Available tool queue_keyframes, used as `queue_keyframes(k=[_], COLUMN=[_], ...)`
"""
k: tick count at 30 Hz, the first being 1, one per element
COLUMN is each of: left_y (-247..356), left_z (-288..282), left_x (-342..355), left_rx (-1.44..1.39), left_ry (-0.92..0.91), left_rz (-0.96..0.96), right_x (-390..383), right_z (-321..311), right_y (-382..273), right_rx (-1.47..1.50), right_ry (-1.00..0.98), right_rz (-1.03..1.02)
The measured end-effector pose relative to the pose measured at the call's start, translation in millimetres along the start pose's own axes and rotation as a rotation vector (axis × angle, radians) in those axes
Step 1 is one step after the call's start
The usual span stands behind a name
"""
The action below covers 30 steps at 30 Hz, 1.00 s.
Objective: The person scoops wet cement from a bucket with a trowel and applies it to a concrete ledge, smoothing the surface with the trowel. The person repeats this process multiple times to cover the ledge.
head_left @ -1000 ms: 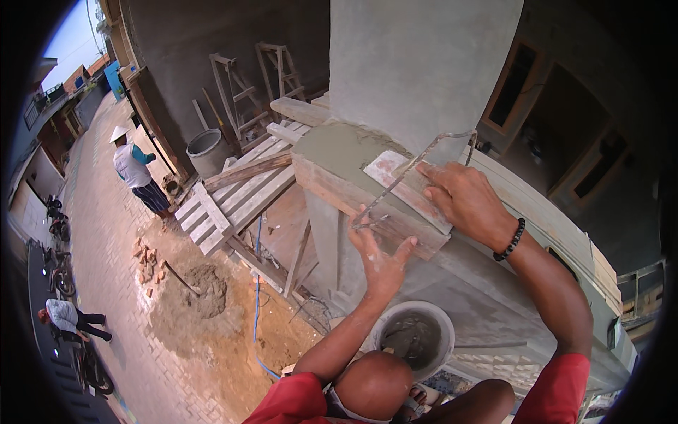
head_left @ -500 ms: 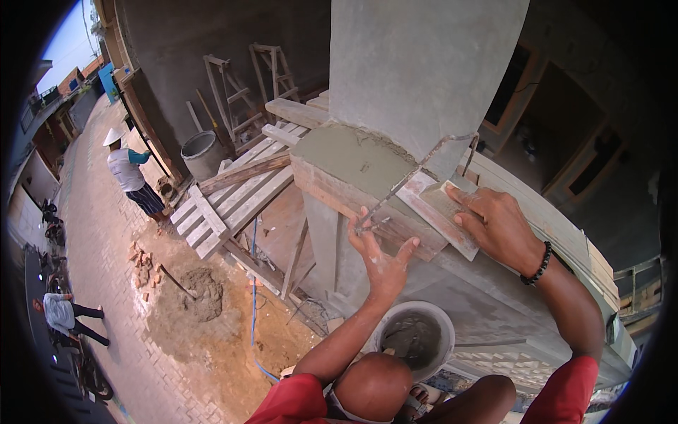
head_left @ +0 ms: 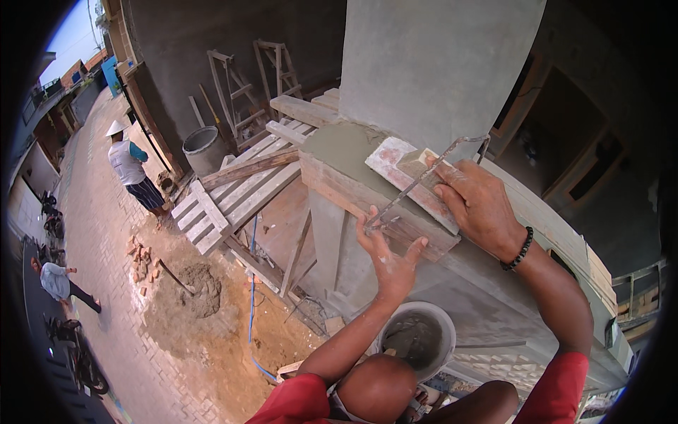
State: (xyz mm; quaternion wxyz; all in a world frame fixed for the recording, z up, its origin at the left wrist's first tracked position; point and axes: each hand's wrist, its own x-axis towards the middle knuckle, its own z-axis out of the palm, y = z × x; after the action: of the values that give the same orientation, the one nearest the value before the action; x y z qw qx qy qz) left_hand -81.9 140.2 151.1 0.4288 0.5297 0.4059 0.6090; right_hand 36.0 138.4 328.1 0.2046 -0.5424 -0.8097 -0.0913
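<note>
My right hand grips a wooden float, which lies over wet grey mortar on the ledge at the foot of a plastered pillar. My left hand has its index finger and thumb raised at the front of a wooden board along the ledge's edge, its fingers round the lower end of a bent metal rod that arches above the float. Just below my hands stands a bucket holding grey mortar.
Slatted wooden planks lie left of the ledge, near a round container. Below are a mortar heap, broken bricks and a blue hose. Two other people stand on the paving, near parked motorbikes.
Over the last half second my right hand and the float moved left and away from me, after moving right before that. The person by the motorbikes shifted and became more upright.
</note>
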Motion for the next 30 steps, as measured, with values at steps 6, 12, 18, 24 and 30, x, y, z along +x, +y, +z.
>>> queue_keyframes(k=[6,12,18,24,30], left_y=[2.8,4.6,4.9,2.7,-3.6], left_z=[0.7,1.8,0.1,-0.3,0.4], left_x=[1.5,-0.7,-0.1,0.2,1.1], left_rx=[-0.023,-0.014,-0.004,0.015,0.021], left_ry=[0.001,0.01,0.017,0.011,0.02], left_rz=[-0.042,-0.026,-0.022,-0.043,0.015], right_x=[33.4,43.2,45.7,25.3,-4.0], right_z=[31.9,38.0,27.1,10.9,-14.7], right_y=[-2.6,2.6,5.1,1.0,7.6], right_rx=[-0.079,-0.064,-0.091,-0.139,-0.046], right_ry=[0.025,0.006,-0.099,-0.154,-0.212], right_rz=[-0.015,-0.021,-0.022,0.008,0.128])
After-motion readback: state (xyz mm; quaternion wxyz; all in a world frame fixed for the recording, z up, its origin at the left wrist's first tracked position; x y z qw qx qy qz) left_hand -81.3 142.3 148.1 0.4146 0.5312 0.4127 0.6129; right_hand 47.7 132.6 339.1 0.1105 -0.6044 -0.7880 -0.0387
